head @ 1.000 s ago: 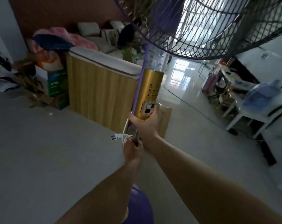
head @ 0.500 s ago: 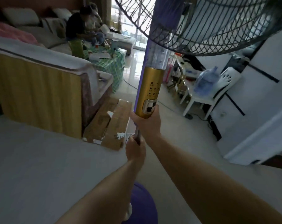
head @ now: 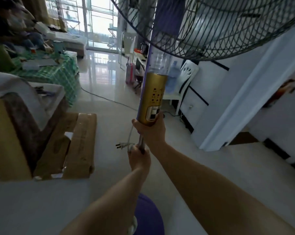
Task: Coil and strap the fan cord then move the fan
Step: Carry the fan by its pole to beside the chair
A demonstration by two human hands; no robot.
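A pedestal fan [head: 153, 97] with a gold control column, dark wire grille and purple base [head: 149, 216] hangs in front of me, its base near the bottom edge. My right hand [head: 152, 129] grips the lower end of the gold column. My left hand [head: 139, 156] grips the metal pole just below it, together with the coiled white cord [head: 130, 143]. The cord's plug [head: 120, 145] sticks out to the left of that hand.
A flattened cardboard box [head: 79, 145] lies on the floor at left beside a sofa end [head: 16, 126]. A table with green checked cloth [head: 58, 72] stands behind. A white plastic chair [head: 184, 82] and white wall units line the right. A dark cable [head: 107, 99] crosses the glossy floor.
The view has swung to the right and forward with the fan carried along: the sofa slid off to the left, and the bright doorway and the white wall units came into view. Both grips are unchanged.
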